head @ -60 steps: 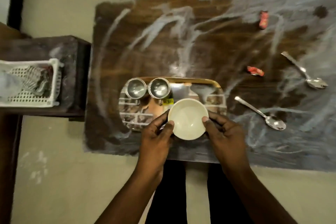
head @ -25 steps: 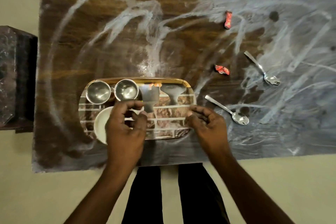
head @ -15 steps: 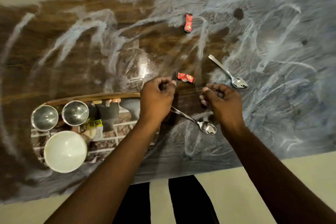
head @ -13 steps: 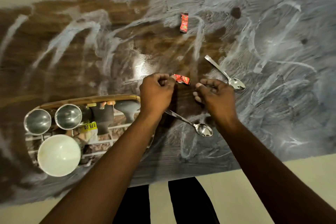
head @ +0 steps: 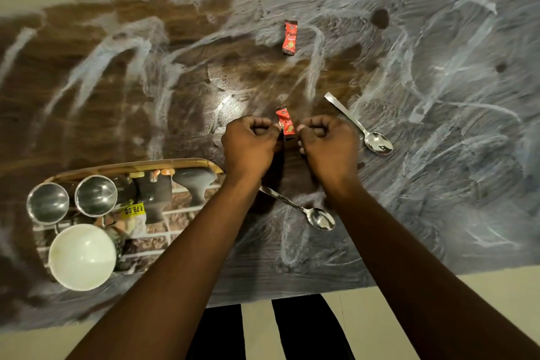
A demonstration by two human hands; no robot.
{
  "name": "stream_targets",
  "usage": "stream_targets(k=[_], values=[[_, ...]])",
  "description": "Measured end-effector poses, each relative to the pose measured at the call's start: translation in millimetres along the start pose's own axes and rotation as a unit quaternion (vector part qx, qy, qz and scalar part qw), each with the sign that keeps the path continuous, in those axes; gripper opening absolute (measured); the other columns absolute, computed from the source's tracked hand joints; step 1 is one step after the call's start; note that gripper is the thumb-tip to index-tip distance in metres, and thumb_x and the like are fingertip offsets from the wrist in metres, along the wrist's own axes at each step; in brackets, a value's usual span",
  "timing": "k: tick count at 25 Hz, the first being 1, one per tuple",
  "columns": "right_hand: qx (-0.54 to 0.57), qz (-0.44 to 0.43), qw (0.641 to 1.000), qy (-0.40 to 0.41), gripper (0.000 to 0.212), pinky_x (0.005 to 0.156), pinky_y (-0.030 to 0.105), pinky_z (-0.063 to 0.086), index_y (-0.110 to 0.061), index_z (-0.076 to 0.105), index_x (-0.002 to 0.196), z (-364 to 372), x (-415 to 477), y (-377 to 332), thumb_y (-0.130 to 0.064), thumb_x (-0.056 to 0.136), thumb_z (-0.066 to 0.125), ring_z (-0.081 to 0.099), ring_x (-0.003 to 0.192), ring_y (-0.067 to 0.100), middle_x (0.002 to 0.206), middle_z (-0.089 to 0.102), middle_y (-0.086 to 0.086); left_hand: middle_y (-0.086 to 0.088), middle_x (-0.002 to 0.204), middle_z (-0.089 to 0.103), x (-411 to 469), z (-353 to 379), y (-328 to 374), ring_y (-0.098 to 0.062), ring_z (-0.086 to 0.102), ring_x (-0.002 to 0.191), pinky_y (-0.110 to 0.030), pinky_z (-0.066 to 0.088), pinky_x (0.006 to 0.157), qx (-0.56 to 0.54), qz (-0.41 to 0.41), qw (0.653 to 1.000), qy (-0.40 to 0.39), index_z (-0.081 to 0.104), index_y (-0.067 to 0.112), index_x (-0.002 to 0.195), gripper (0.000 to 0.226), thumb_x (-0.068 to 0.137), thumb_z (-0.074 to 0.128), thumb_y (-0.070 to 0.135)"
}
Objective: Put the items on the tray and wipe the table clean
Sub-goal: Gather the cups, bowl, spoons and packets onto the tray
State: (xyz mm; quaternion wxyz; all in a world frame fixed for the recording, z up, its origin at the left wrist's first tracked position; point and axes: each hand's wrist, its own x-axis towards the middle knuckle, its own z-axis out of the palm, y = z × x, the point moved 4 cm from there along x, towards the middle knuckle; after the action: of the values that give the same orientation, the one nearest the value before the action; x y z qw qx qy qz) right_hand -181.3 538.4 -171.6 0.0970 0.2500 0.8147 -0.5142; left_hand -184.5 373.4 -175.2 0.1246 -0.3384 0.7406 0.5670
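A small red sachet (head: 285,125) stands on end between my two hands, mid-table. My left hand (head: 248,145) has curled fingers whose tips pinch the sachet's left edge. My right hand (head: 328,143) is curled too, its thumb tip against the right edge. A second red sachet (head: 290,37) lies farther back. One spoon (head: 362,128) lies just right of my right hand, another (head: 306,212) between my forearms. The tray (head: 131,165) at the front left holds two steel cups (head: 48,203) (head: 96,196) and a white bowl (head: 83,257).
The dark wooden table (head: 438,96) is smeared all over with white streaks, thickest on the right. A yellow price sticker (head: 133,209) sits on the tray. The table's front edge runs below my forearms, with pale floor beyond.
The bowl went onto the tray and both hands left it for the near sachet. In the last half second the sachet turned from lying flat to upright, and my right hand closed in on it.
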Motion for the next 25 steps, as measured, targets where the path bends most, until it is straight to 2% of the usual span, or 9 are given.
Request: stream_targets(k=[2,5,7,9,12,14,17,21,25], values=[[-0.055,-0.063,0.996,-0.007,0.014,0.078,0.022,0.061,-0.012,0.080,0.107,3,11,-14,-0.016,0.095,0.074,0.075,0.081,0.008,0.093,0.080,-0.002,-0.012,0.082,0.082,1,2,-1,-0.031,0.082,0.079,-0.053,0.068,0.079,0.016,0.011,1.000,-0.012,0.076,0.022,0.085,0.011,0.086,0.086,0.016],[-0.069,-0.061,0.993,-0.076,0.013,0.067,0.016,0.055,-0.012,0.082,0.104,19,18,-21,-0.015,0.094,0.076,0.072,0.072,0.001,0.087,0.080,-0.002,-0.002,0.077,0.082,1,5,-4,-0.026,0.081,0.077,-0.051,0.067,0.077,0.041,0.027,0.999,-0.022,0.074,0.029,0.081,0.012,0.083,0.086,0.028],[-0.043,-0.030,0.996,-0.078,0.010,0.068,0.022,0.059,-0.012,0.082,0.102,24,17,-18,-0.014,0.093,0.077,0.075,0.072,0.006,0.085,0.081,0.002,0.000,0.078,0.082,-1,4,-5,-0.024,0.081,0.078,-0.051,0.067,0.076,0.037,0.036,0.999,-0.015,0.079,0.027,0.088,0.007,0.084,0.084,0.026],[0.055,0.034,0.994,-0.083,0.012,0.069,0.031,0.062,-0.007,0.080,0.103,29,11,-14,-0.011,0.092,0.079,0.078,0.076,0.018,0.086,0.081,0.010,-0.004,0.082,0.083,-7,-3,-8,-0.026,0.082,0.080,-0.052,0.067,0.078,0.000,0.042,0.999,-0.012,0.083,0.020,0.101,0.016,0.087,0.083,0.016],[0.207,0.141,0.960,-0.127,0.026,0.056,0.022,0.057,-0.002,0.076,0.111,44,-10,-15,-0.014,0.090,0.084,0.071,0.063,0.012,0.078,0.077,0.009,-0.019,0.089,0.082,-25,-30,-14,-0.036,0.081,0.085,-0.053,0.067,0.082,-0.093,0.036,0.995,-0.021,0.081,0.014,0.106,0.024,0.088,0.080,-0.001],[0.225,0.167,0.941,-0.189,0.027,0.050,0.017,0.054,0.000,0.078,0.109,57,-28,-19,-0.016,0.089,0.085,0.064,0.055,0.008,0.073,0.073,0.008,-0.024,0.091,0.080,-40,-57,-22,-0.031,0.081,0.081,-0.047,0.069,0.080,-0.146,0.021,0.989,-0.017,0.075,0.012,0.106,0.025,0.088,0.081,-0.004],[0.194,0.165,0.937,-0.238,0.025,0.046,0.019,0.051,0.004,0.075,0.105,78,-55,-26,-0.012,0.088,0.085,0.060,0.050,0.010,0.068,0.071,0.010,-0.016,0.087,0.083,-63,-102,-44,-0.022,0.082,0.075,-0.031,0.066,0.069,-0.187,-0.012,0.982,0.013,0.071,0.009,0.114,0.033,0.086,0.086,0.001],[0.135,0.129,0.943,-0.276,0.018,0.048,0.018,0.053,0.006,0.073,0.097,128,-92,-36,-0.005,0.088,0.084,0.061,0.048,0.009,0.070,0.070,0.015,-0.015,0.098,0.085,-86,-144,-92,-0.025,0.083,0.086,-0.026,0.065,0.071,-0.311,-0.128,0.938,0.085,0.074,0.001,0.119,0.034,0.086,0.084,-0.002],[0.024,0.051,0.951,-0.305,0.010,0.063,0.026,0.063,0.003,0.077,0.104,166,-105,-40,-0.002,0.095,0.077,0.068,0.058,0.010,0.077,0.074,0.014,-0.023,0.105,0.083,-89,-156,-123,-0.024,0.084,0.084,-0.025,0.066,0.072,-0.420,-0.196,0.875,0.138,0.075,-0.008,0.115,0.023,0.092,0.077,-0.006]])
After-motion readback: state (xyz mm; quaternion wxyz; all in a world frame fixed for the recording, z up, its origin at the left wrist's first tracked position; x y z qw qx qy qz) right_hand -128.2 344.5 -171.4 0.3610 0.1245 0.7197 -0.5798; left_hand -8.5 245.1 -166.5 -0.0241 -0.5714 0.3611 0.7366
